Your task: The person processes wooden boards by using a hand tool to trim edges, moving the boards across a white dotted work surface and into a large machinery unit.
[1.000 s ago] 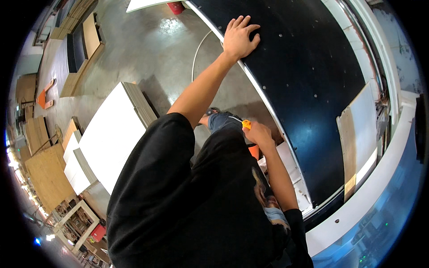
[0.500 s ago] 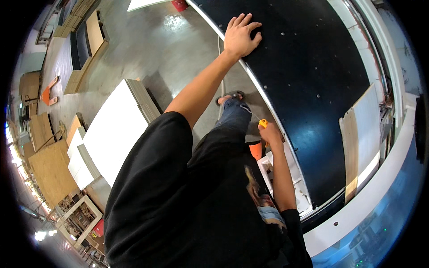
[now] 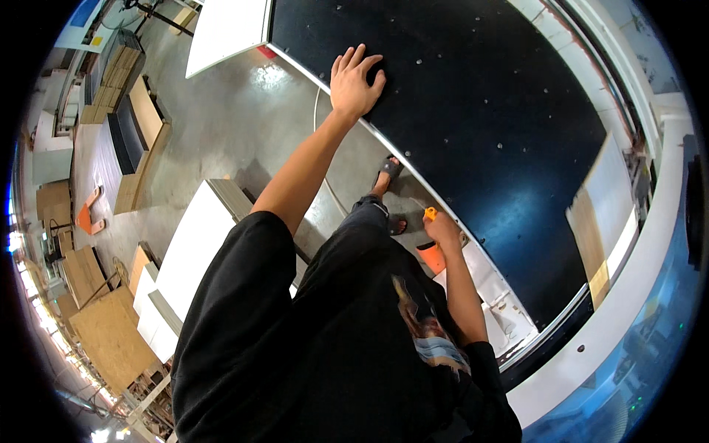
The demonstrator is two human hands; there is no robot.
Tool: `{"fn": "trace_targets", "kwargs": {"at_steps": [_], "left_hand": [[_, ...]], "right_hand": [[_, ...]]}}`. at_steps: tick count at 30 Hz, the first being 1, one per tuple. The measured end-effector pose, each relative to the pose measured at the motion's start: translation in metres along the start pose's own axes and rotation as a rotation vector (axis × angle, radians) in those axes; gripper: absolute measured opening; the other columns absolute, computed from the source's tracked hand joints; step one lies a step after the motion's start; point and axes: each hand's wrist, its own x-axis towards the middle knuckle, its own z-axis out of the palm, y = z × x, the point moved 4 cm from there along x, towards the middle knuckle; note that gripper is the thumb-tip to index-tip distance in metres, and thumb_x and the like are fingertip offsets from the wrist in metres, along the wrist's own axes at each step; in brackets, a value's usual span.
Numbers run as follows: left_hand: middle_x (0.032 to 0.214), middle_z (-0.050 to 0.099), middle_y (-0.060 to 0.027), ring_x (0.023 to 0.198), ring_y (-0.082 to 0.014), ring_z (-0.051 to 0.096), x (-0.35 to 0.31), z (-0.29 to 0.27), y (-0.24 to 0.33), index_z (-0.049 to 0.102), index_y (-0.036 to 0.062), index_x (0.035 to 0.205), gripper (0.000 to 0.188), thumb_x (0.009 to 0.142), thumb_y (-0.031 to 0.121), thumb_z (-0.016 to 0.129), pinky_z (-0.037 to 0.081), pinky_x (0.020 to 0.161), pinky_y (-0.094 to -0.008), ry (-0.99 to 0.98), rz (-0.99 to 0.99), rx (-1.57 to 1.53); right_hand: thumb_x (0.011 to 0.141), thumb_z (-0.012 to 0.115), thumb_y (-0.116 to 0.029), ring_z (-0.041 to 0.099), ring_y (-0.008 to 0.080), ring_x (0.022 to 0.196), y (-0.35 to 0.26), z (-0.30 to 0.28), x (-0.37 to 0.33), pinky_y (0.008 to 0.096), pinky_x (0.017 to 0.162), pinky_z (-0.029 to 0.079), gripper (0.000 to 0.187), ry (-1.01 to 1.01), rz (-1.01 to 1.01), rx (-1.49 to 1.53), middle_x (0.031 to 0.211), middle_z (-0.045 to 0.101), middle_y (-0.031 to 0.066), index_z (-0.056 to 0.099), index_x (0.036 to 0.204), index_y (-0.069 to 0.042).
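Palm down, my left hand (image 3: 356,88) lies at the near-left edge of a black tabletop (image 3: 480,96) dotted with small round fittings. Its fingers are spread and hold nothing. My right hand (image 3: 446,230) is closed around a yellow-orange air blow gun (image 3: 430,213), just beside the table's metal edge strip. Most of the gun is hidden by the fingers, and its thin nozzle is hard to make out.
An orange bucket-like container (image 3: 431,258) stands below my right hand. White boards (image 3: 193,244) are stacked at left, with an orange pallet jack (image 3: 90,213) beyond. Layered strips (image 3: 591,232) lie at the table's right. A pale hose (image 3: 316,111) crosses the floor.
My body and view have shifted along the table, and both feet now show. A white panel at the table's far corner shows more fully. My right hand still grips the air blow gun.
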Motion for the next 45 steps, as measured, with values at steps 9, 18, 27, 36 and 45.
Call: {"fn": "trace_targets", "kwargs": {"at_steps": [9, 18, 27, 36, 45], "left_hand": [[0.15, 0.056, -0.017, 0.144, -0.0365, 0.045, 0.005, 0.004, 0.004, 0.074, 0.0187, 0.125, 0.039, 0.09, 0.033, 0.065, 0.029, 0.123, -0.0485, 0.044, 0.056, -0.019], [0.15, 0.056, -0.0172, 0.144, -0.0368, 0.045, 0.006, 0.003, 0.008, 0.074, 0.0179, 0.126, 0.039, 0.09, 0.032, 0.065, 0.028, 0.123, -0.048, 0.024, 0.063, -0.025], [0.149, 0.057, -0.0171, 0.143, -0.0362, 0.047, 0.003, 0.003, 0.004, 0.074, 0.0177, 0.125, 0.038, 0.091, 0.032, 0.064, 0.029, 0.123, -0.0476, 0.04, 0.072, -0.022], [0.15, 0.056, -0.0174, 0.144, -0.0356, 0.046, 0.004, 0.005, 0.005, 0.073, 0.0178, 0.127, 0.04, 0.092, 0.033, 0.062, 0.028, 0.123, -0.0466, 0.02, 0.087, -0.012], [0.15, 0.055, -0.0183, 0.144, -0.0358, 0.046, 0.004, 0.003, 0.005, 0.072, 0.0179, 0.129, 0.04, 0.093, 0.032, 0.062, 0.029, 0.123, -0.0469, 0.004, 0.121, 0.005]], "right_hand": [[0.092, 0.066, -0.047, 0.075, 0.0351, 0.085, 0.055, 0.065, 0.016, 0.0465, 0.076, 0.057, 0.049, 0.006, 0.128, 0.108, 0.093, 0.075, 0.0208, 0.072, 0.106, 0.0], [0.095, 0.064, -0.044, 0.069, 0.0233, 0.061, 0.091, 0.132, 0.045, 0.0401, 0.058, 0.052, 0.044, -0.049, 0.09, 0.211, 0.07, 0.07, 0.0119, 0.071, 0.09, -0.001], [0.097, 0.066, -0.04, 0.065, 0.0201, 0.055, 0.09, 0.101, 0.019, 0.0378, 0.051, 0.05, 0.042, -0.234, 0.119, 0.525, 0.068, 0.067, 0.0093, 0.068, 0.089, 0.0], [0.097, 0.067, -0.039, 0.066, 0.0218, 0.055, 0.131, 0.123, -0.006, 0.0376, 0.05, 0.051, 0.041, -0.202, 0.126, 0.672, 0.069, 0.067, 0.0115, 0.066, 0.095, 0.002], [0.093, 0.069, -0.037, 0.058, 0.0221, 0.047, 0.165, 0.171, -0.072, 0.0387, 0.045, 0.043, 0.042, -0.343, 0.312, 0.585, 0.062, 0.062, 0.0103, 0.061, 0.073, -0.001]]}}
